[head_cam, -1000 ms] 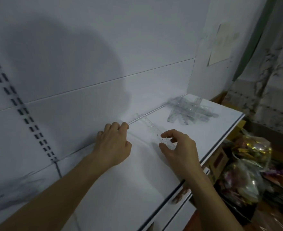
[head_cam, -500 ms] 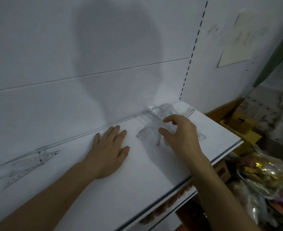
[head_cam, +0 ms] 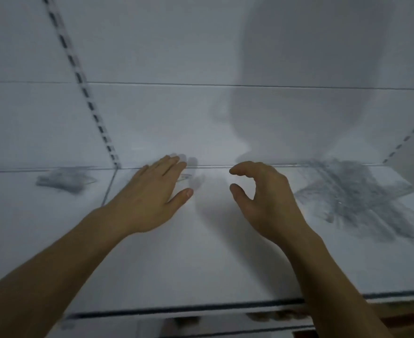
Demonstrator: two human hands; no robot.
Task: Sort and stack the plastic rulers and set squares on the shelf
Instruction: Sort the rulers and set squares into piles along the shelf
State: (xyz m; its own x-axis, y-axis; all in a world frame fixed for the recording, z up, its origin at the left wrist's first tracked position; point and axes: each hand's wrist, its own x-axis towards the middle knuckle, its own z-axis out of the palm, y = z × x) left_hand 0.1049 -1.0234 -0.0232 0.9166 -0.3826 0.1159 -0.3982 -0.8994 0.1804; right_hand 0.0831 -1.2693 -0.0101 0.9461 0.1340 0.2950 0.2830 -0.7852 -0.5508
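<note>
Both grips empty: L hand (head_cam: pixel 149 198) flat, R hand (head_cam: pixel 262 198) loosely curled, mid-shelf (head_cam: pixel 201 264).

White back panel (head_cam: pixel 201 45), slotted upright (head_cam: pixel 79 76); blurred, perhaps boxes (head_cam: pixel 401 322) below.

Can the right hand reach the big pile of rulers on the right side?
Probably yes: the right hand holds nothing, and only bare shelf lies between it and the pile of rulers.
</note>
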